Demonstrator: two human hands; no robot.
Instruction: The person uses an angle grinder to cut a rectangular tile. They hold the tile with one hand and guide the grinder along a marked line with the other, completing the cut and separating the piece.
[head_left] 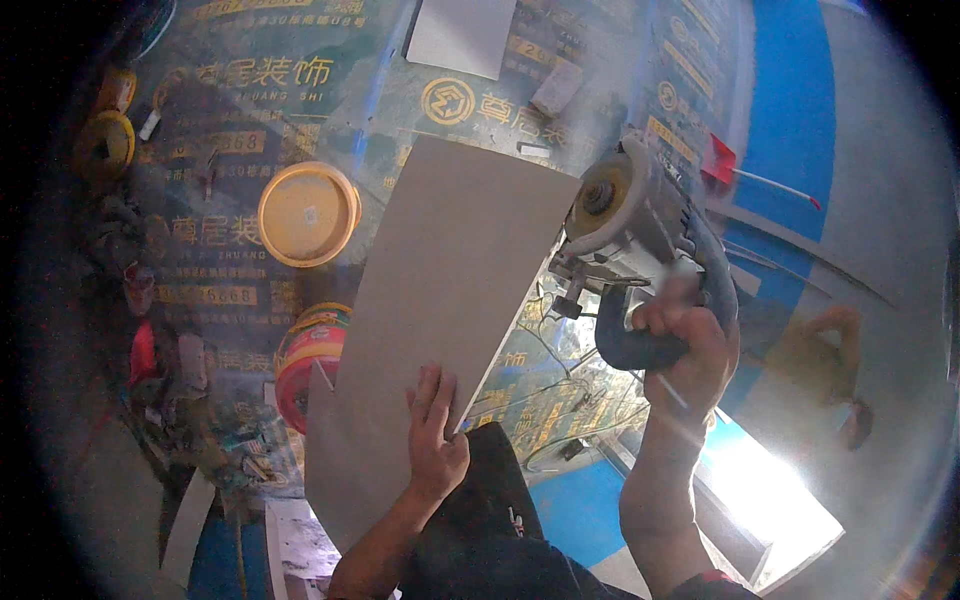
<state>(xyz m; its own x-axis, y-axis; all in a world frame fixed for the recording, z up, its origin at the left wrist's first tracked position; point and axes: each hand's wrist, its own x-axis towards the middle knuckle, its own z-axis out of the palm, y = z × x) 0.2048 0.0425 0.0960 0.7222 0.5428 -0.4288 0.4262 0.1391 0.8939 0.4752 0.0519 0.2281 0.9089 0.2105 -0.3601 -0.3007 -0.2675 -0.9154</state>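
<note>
A long, flat grey-beige tile (440, 250) slants across the middle, close in front of me. My left hand (437, 440) rests on its near right part, fingers stretched flat over the surface. On the right, my right hand (685, 335) is wrapped round the dark handle of a handheld circular saw (640, 215). The saw's round blade and guard are beside the tile's far right corner; whether they touch it I cannot tell.
Left of the tile stand an orange-yellow round bucket (308, 215) and a red bucket (308, 370). Printed green sheeting (225, 110) covers the floor. Another tile piece (460, 35) lies at the far side. Cables (555, 400) run beneath the saw.
</note>
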